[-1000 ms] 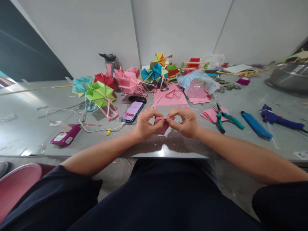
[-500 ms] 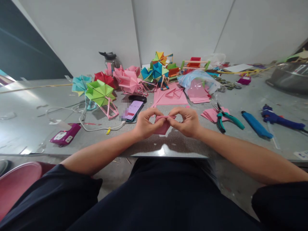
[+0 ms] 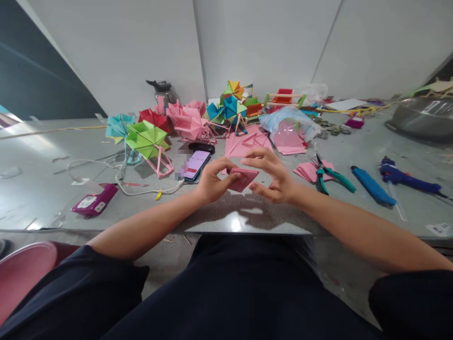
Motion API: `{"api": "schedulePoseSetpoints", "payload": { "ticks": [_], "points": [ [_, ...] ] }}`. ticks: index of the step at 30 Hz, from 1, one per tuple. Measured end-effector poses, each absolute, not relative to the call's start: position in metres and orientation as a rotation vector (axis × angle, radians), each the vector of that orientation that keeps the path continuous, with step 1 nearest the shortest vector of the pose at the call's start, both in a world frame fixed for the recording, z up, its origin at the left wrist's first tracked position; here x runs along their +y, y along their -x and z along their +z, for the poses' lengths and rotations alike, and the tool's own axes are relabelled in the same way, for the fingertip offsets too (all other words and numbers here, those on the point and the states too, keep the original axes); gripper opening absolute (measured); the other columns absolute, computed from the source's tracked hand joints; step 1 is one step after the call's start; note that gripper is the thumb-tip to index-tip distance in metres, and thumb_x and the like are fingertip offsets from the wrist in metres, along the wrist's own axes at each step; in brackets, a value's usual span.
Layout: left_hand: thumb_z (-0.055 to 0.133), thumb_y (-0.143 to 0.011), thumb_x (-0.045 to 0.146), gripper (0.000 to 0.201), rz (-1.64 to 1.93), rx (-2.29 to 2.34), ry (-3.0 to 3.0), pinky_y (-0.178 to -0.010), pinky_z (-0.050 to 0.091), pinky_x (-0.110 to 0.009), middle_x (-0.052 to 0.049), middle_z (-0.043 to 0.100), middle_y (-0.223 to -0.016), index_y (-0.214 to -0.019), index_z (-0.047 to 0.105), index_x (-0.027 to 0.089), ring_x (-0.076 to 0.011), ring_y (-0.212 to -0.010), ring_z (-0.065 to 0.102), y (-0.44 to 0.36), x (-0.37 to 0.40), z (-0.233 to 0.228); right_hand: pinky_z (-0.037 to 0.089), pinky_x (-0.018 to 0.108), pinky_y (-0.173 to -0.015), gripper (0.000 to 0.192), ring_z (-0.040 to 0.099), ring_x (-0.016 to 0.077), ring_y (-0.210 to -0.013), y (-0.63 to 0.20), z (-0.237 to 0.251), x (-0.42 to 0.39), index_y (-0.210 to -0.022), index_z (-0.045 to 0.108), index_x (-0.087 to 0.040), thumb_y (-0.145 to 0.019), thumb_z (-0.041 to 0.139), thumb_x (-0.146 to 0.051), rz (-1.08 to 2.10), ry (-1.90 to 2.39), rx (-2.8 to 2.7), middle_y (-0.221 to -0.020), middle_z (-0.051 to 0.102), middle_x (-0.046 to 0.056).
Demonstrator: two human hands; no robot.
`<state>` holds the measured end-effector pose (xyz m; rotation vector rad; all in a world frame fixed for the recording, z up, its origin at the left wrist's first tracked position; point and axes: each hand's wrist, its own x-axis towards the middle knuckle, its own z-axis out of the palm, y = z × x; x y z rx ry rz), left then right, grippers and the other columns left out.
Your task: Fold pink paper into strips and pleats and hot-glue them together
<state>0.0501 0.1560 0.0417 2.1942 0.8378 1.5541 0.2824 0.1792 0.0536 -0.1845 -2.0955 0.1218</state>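
Between thumb and fingers, my left hand point(image 3: 216, 180) pinches a small folded piece of pink paper point(image 3: 244, 179) above the front of the table. My right hand point(image 3: 271, 177) is just to the right of the paper, thumb and fingers spread apart around its free edge, with a gap showing. Behind my hands lie pink paper sheets point(image 3: 235, 145) with thin pink strips on them. A phone point(image 3: 196, 165) lies beyond my left hand. To the right, pliers with teal handles point(image 3: 334, 178) rest on more pink paper pieces point(image 3: 306, 171).
Folded paper wheels in green point(image 3: 146, 139), pink point(image 3: 191, 123) and blue point(image 3: 231, 108) stand at the back left and middle. A blue tube-like item point(image 3: 373, 185) and a glue gun point(image 3: 406, 175) lie right. A purple power socket point(image 3: 95, 200) with a white cable sits left.
My right hand has let go of the pink paper and opened beside it. My left hand still holds the paper, which is now tilted. The view has shifted slightly.
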Motion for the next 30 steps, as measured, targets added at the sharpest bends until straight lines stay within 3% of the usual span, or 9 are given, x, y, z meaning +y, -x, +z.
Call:
{"api": "schedulePoseSetpoints", "payload": {
  "ticks": [4,14,24,27,30],
  "points": [
    [0.075,-0.098,0.040,0.023,1.516,0.866,-2.210,-0.080,0.053,-0.034,-0.004,0.075,-0.082,-0.086,0.074,0.021,-0.0179,-0.077,0.066,-0.051,0.153,0.042,0.053,0.057,-0.111,0.045,0.064,0.0322,-0.128,-0.285,0.053,0.181,-0.142,0.071,-0.037,-0.100,0.068,-0.054,0.070,0.225,-2.215,-0.140,0.063,0.010],
    [0.076,-0.097,0.049,0.031,1.469,0.892,-2.102,-0.078,0.055,-0.034,-0.004,0.075,-0.080,-0.083,0.074,0.021,-0.0182,-0.077,0.067,-0.053,0.151,0.043,0.053,0.059,-0.108,0.041,0.066,0.0334,-0.125,-0.290,0.053,0.184,-0.138,0.076,-0.039,-0.100,0.069,-0.053,-0.011,0.220,-2.205,-0.139,0.067,0.009],
    [0.080,-0.093,0.048,0.033,1.456,0.906,-2.048,-0.072,0.052,-0.031,-0.003,0.072,-0.076,-0.079,0.072,0.020,-0.0162,-0.072,0.063,-0.053,0.152,0.045,0.054,0.058,-0.104,0.026,0.067,0.0337,-0.118,-0.293,0.060,0.183,-0.117,0.081,-0.037,-0.098,0.069,-0.052,-0.006,0.238,-2.153,-0.133,0.068,0.008],
    [0.080,-0.093,0.051,0.034,1.444,0.932,-2.044,-0.072,0.052,-0.031,-0.003,0.073,-0.077,-0.080,0.072,0.020,-0.0163,-0.072,0.063,-0.054,0.150,0.046,0.054,0.056,-0.099,0.016,0.068,0.0321,-0.109,-0.293,0.059,0.184,-0.101,0.078,-0.033,-0.097,0.072,-0.048,0.034,0.199,-2.086,-0.125,0.071,0.008],
    [0.078,-0.094,0.056,0.039,1.479,0.963,-2.018,-0.071,0.051,-0.031,-0.002,0.070,-0.074,-0.078,0.070,0.020,-0.0158,-0.070,0.061,-0.053,0.152,0.049,0.054,0.053,-0.094,0.021,0.069,0.0300,-0.100,-0.295,0.059,0.187,-0.087,0.067,-0.028,-0.098,0.071,-0.044,0.088,0.278,-1.988,-0.111,0.072,0.009]
  ]
}}
